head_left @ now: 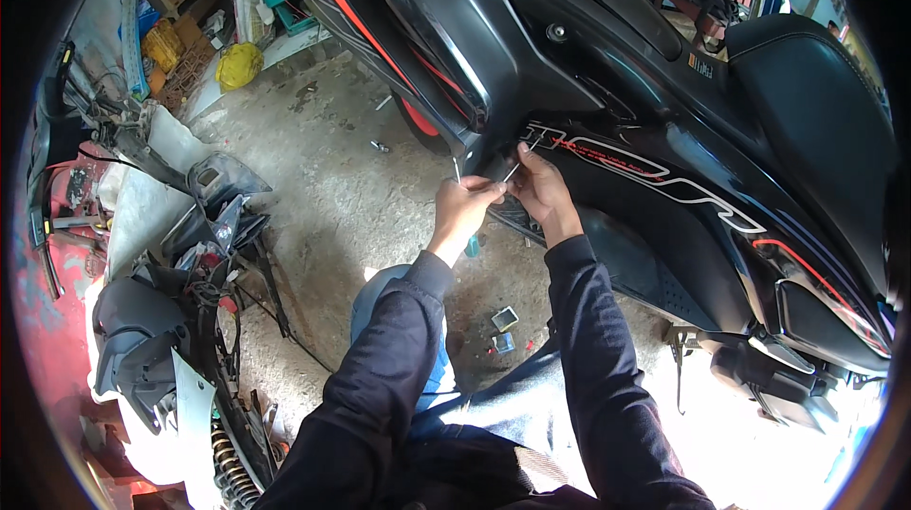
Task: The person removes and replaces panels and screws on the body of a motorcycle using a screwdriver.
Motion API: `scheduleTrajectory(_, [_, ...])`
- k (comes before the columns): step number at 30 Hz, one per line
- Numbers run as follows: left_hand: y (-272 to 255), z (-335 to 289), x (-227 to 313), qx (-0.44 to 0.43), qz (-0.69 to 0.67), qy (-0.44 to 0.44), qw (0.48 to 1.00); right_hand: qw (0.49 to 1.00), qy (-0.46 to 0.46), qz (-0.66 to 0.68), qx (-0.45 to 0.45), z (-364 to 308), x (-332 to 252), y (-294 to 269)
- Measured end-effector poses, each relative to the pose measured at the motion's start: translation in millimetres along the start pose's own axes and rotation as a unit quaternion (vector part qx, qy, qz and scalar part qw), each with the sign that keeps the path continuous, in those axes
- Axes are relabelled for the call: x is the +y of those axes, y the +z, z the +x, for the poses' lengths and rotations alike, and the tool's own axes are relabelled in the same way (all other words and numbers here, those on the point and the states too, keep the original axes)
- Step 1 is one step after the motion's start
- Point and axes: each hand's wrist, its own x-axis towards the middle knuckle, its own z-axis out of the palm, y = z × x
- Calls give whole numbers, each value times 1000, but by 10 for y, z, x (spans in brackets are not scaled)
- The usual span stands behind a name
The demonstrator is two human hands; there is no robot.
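Observation:
A black scooter (664, 130) with red and white trim fills the upper right of the head view. My left hand (463, 208) is closed around a screwdriver with a teal handle (472, 245), its thin metal shaft (457, 171) sticking up. My right hand (537, 185) pinches a thin metal rod (525, 154) whose tip touches the side panel just below the front fairing. Both hands sit close together at the lower edge of that panel. Both forearms wear dark sleeves.
A stripped scooter (180, 320) with exposed parts and a spring lies at the left. Small cards or packets (505, 318) and a loose bolt (379, 146) lie on the concrete floor. Boxes, a yellow bag (238, 64) and clutter line the back left.

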Motion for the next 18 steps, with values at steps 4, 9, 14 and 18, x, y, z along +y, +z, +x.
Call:
scheduleTrajectory(4, [47,-22,11,16,-11,-14,1000,999,-19,38,-11,17,-28,-62])
scheduleTrajectory(9, [34,15,-41,45,15,49,998,997,-51,-49,25,112,35,-182])
scheduleTrajectory(14, [-16,-21,175,3,34,-135,990,994,-42,-90,47,126,10,-232])
scheduleTrajectory(18, [88,-24,90,-16,-31,-35,999,990,-52,-108,68,121,5,-251])
